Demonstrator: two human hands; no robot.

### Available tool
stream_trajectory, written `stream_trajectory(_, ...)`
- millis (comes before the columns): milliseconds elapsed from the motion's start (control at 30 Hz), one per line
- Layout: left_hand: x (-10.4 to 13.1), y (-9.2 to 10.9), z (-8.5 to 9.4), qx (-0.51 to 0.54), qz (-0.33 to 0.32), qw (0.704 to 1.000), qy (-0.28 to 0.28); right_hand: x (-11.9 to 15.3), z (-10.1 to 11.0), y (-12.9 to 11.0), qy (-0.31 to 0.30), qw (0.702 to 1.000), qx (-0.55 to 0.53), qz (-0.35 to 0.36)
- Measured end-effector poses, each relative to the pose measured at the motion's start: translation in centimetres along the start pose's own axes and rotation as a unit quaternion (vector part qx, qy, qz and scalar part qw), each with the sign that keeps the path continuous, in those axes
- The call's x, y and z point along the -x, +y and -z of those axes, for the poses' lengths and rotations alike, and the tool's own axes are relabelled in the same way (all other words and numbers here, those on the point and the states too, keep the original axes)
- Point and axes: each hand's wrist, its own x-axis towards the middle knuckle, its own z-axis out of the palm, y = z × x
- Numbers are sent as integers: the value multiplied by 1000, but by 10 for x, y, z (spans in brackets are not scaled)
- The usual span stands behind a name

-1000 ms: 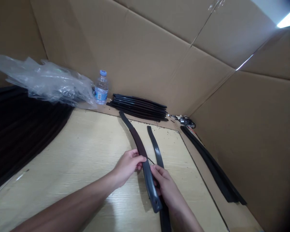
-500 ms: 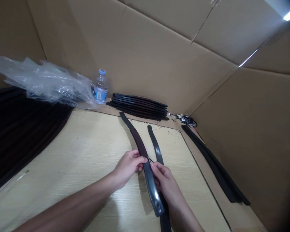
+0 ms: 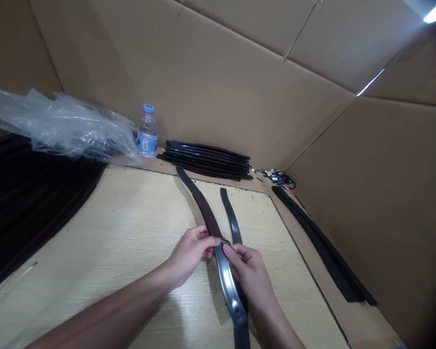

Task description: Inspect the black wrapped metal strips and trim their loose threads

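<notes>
My left hand (image 3: 192, 252) grips a long, curved black strip (image 3: 228, 281) near its middle, thumb on top. A dark maroon covering (image 3: 207, 213) wraps the strip just beyond my fingers; the near part is bare and glossy, with a small hole towards its end. At the strip's right edge my right hand (image 3: 252, 271) is closed in a pinch on a small, thin dark thing with a shiny bit, too small to name. A second black strip (image 3: 233, 220) lies on the board beneath, partly hidden by my right hand and the held strip.
Along the cardboard wall stand a stack of black strips (image 3: 207, 160) and a water bottle (image 3: 147, 138). Clear plastic bags (image 3: 72, 128) rest over dark strips (image 3: 32, 194) at left. Small tangled bits (image 3: 281, 178) and more black strips (image 3: 323, 242) lie at right.
My right fingers have shifted slightly left, closer to my left thumb at the strip's edge. The strip's near end has tilted a little. The left hand keeps its grip.
</notes>
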Motion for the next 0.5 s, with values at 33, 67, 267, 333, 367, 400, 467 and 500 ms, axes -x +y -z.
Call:
stream_trajectory(33, 0, 0, 0, -1, -2, 1000, 1, 0, 0, 0, 2, 1000, 2, 0)
stream_trajectory(67, 0, 0, 0, -1, -4, 1000, 2, -1, 0, 0, 3, 1000, 4, 1)
stream_trajectory(267, 0, 2, -1, -5, -9, 1000, 4, 0, -2, 0, 12, 1000, 9, -4)
stream_trajectory(333, 0, 2, -1, -6, -11, 1000, 3, 0, -2, 0, 16, 1000, 7, -4)
stream_trajectory(367, -1, 2, -1, -6, -11, 1000, 3, 0, -2, 0, 18, 1000, 7, -4)
stream_trajectory(400, -1, 2, -1, -7, -12, 1000, 3, 0, -2, 1, 20, 1000, 7, -3)
stream_trajectory(467, -1, 3, -1, -8, -13, 1000, 3, 0, -3, 1, 22, 1000, 8, 0)
stream_trajectory(500, -1, 3, -1, -9, -13, 1000, 3, 0, -3, 1, 22, 1000, 8, 3)
